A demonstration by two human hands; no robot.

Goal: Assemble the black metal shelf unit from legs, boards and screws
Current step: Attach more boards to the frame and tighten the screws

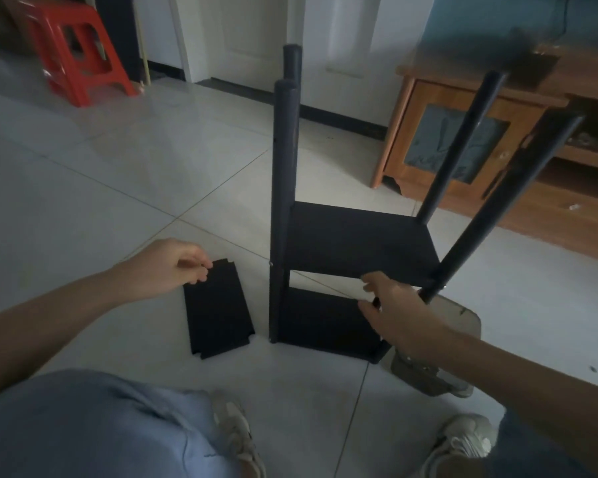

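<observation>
The shelf unit (342, 257) stands on the floor (118, 174), two boards fitted between four legs. Left of it lies a loose board (216, 310). The left hand (168, 267) hovers over this board's far edge, fingers loosely curled, holding nothing. The right hand (394, 312) steadies the unit's near side; whether it grips anything cannot be told. The board looks stiff, thin and light, with notched corners; best gripped along its long edges.

Loose board (217, 310) left of shelf unit (356, 243)

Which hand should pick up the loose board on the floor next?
Left. The left hand hovers at the loose board's far edge, holding nothing; the right hand is at the shelf frame.
</observation>
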